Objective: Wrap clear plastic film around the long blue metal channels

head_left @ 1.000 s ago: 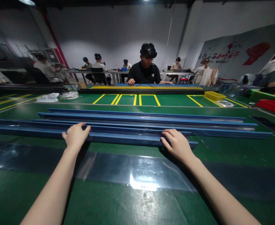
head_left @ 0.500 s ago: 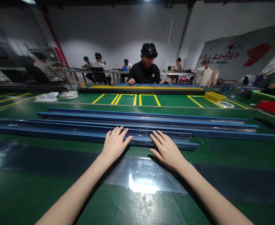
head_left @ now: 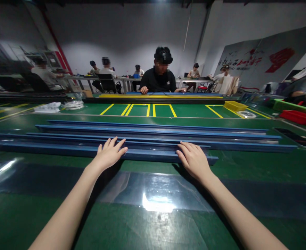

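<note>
Both hands rest at the nearest of several long blue channel strips [head_left: 150,155] lying crosswise on the green table. My left hand [head_left: 109,152] is spread over its near edge, left of the middle, fingers pointing away from me. Close to the strip's right end is my right hand [head_left: 193,158], fingers stretched and slightly bent over the edge; nothing is visibly gripped. Whether the fingertips press on the strip I cannot tell. On my side of the strips lies a long clear plastic sheet [head_left: 158,187] with a bright reflection on it.
Across the table a person in black [head_left: 158,80] sits behind yellow and blue strips [head_left: 160,96]. Right of the middle stand a yellow tray [head_left: 234,106] and a red tray [head_left: 298,117], with a phone-like dark slab [head_left: 297,137] nearer. Coiled white material [head_left: 74,105] lies at left.
My hands have moved apart, the left one leftward and the right one rightward along the near strip. The view has shifted slightly. The strips keep nearly the same layout.
</note>
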`<state>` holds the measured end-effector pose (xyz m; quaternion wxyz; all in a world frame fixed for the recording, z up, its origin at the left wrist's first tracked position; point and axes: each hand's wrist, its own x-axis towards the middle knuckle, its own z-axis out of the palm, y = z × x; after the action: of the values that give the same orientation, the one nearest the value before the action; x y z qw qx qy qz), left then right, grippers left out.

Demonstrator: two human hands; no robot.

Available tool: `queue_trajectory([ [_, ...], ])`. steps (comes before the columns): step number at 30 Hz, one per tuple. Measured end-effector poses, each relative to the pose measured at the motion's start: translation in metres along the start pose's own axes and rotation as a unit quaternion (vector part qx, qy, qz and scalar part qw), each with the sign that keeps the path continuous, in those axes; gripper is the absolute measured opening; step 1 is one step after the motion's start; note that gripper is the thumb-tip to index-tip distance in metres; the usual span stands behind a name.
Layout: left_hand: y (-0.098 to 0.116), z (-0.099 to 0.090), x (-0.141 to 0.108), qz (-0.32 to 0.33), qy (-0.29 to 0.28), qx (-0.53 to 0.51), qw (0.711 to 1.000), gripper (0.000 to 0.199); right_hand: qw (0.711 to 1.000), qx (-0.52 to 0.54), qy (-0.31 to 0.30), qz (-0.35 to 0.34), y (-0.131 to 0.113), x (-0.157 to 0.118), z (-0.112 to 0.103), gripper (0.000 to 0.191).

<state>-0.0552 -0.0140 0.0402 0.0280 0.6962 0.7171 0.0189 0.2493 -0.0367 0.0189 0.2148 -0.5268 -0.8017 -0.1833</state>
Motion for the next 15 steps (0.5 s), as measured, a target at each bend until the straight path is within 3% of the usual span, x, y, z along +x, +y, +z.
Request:
queue_trajectory([
  [3, 0.005, -0.001, -0.001, 0.006, 0.055, 0.017, 0.998, 0.043, 1.0, -0.004, -0.006, -0.009, -0.004, -0.001, 0.003, 0.042],
  [7, 0.034, 0.004, -0.013, 0.096, 0.167, 0.024, 0.981, 0.038, 0.999, -0.014, -0.008, -0.043, -0.011, -0.003, 0.007, 0.045],
  [11, 0.059, 0.018, -0.022, 0.175, 0.153, 0.003, 0.973, 0.043, 0.997, -0.014, -0.023, -0.07, -0.015, -0.003, 0.006, 0.048],
  [15, 0.059, 0.022, -0.023, 0.181, 0.129, 0.01, 0.975, 0.044, 0.997, 0.003, -0.019, -0.068, -0.012, -0.002, 0.003, 0.045],
])
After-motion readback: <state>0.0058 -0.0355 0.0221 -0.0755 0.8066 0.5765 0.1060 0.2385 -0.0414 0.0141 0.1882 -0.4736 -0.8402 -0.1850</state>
